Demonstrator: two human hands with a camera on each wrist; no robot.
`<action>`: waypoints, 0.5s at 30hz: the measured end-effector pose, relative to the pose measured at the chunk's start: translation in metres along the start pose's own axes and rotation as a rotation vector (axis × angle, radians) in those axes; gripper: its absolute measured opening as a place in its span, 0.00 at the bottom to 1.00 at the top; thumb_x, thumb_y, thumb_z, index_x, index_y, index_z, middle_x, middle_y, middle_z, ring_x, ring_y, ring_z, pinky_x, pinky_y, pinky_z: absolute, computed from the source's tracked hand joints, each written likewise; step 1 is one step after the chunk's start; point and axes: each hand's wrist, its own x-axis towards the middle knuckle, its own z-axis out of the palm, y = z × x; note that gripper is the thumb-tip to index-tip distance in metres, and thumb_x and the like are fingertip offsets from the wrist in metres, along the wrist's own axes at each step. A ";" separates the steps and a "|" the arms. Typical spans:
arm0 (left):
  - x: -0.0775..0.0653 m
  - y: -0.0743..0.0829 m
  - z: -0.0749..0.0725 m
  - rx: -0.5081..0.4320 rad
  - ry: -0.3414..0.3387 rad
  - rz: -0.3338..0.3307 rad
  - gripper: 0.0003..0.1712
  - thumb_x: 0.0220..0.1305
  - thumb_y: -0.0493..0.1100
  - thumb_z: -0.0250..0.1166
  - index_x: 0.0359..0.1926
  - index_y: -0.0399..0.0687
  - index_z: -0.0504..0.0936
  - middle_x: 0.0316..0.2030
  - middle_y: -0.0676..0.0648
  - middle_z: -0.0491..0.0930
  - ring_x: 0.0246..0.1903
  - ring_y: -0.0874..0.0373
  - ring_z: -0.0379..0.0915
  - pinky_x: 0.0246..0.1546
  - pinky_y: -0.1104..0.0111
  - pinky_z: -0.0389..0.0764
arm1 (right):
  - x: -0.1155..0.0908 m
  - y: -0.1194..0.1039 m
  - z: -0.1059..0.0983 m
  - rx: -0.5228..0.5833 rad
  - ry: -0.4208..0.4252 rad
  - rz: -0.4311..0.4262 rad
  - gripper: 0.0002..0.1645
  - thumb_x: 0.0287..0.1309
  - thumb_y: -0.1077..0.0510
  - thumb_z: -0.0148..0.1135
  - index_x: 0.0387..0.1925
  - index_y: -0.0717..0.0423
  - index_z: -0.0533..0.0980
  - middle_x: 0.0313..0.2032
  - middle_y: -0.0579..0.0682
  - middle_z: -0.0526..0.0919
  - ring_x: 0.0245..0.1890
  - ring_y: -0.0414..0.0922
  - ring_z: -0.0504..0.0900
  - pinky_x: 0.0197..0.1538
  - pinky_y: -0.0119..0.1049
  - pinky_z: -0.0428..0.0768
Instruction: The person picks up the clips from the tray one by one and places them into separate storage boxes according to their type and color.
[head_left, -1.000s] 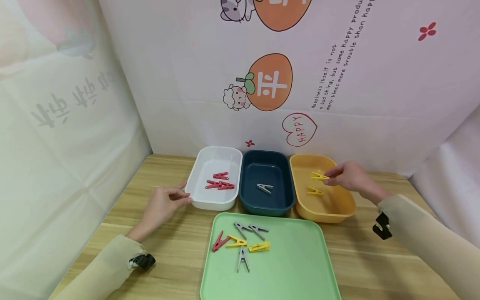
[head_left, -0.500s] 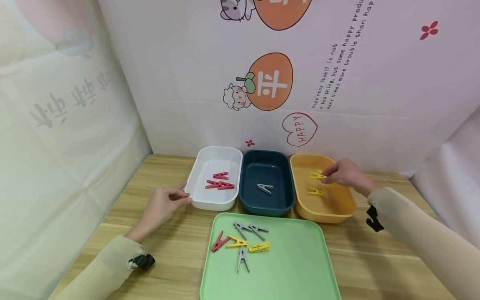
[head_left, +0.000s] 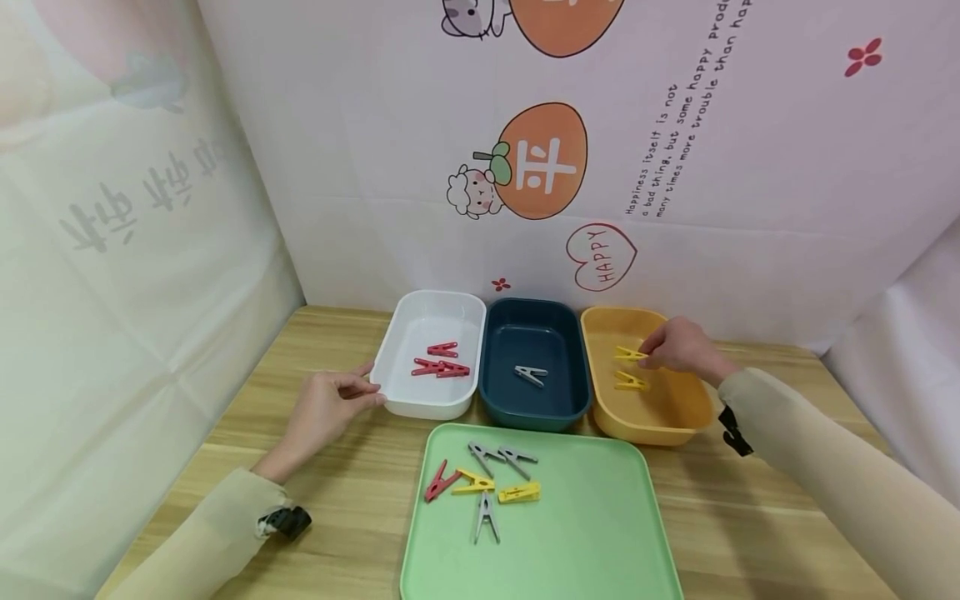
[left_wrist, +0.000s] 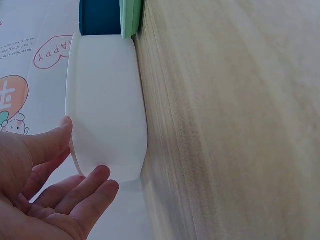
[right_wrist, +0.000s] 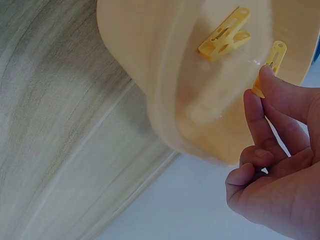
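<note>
In the head view my right hand [head_left: 681,345] is over the yellow bin [head_left: 667,433], pinching a yellow clothespin [head_left: 631,353] between thumb and fingertips. The right wrist view shows that clothespin [right_wrist: 278,54] with one end between the fingers, and a second yellow clothespin [right_wrist: 226,37] lying on the bin floor. My left hand [head_left: 324,417] rests with relaxed fingers at the near left corner of the white bin [head_left: 426,410], thumb and fingers touching its outside. Several red clothespins [head_left: 442,368] lie in that bin. A grey clothespin [head_left: 531,375] lies in the dark blue bin [head_left: 534,421].
A green tray [head_left: 570,533] sits in front of the bins. On it lie grey clothespins [head_left: 486,518], a red clothespin [head_left: 441,482] and yellow clothespins [head_left: 519,492]. A printed cloth [head_left: 375,167] hangs behind the wooden table [head_left: 345,517].
My right hand has shifted slightly left and down over the yellow bin, carrying the yellow clothespin nearer the one lying there. The left hand has stayed at the white bin.
</note>
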 end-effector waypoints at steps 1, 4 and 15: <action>0.000 0.000 0.000 -0.001 -0.001 -0.001 0.04 0.58 0.33 0.80 0.33 0.40 0.92 0.57 0.36 0.83 0.54 0.41 0.84 0.38 0.75 0.85 | 0.001 0.001 0.001 -0.002 0.001 -0.002 0.13 0.60 0.63 0.76 0.42 0.70 0.87 0.41 0.64 0.89 0.41 0.57 0.83 0.42 0.48 0.86; 0.001 0.001 0.000 -0.010 -0.002 0.001 0.04 0.59 0.33 0.80 0.34 0.40 0.92 0.57 0.36 0.83 0.55 0.41 0.84 0.38 0.75 0.85 | 0.003 0.004 0.002 -0.013 0.005 -0.003 0.16 0.61 0.63 0.76 0.45 0.73 0.86 0.44 0.66 0.88 0.43 0.59 0.83 0.43 0.49 0.86; 0.000 -0.001 -0.001 -0.020 -0.011 -0.008 0.04 0.59 0.33 0.80 0.34 0.40 0.92 0.58 0.36 0.82 0.54 0.41 0.84 0.39 0.75 0.85 | -0.035 -0.018 -0.006 0.050 0.107 -0.013 0.17 0.63 0.57 0.75 0.47 0.68 0.87 0.41 0.60 0.89 0.39 0.54 0.82 0.36 0.41 0.83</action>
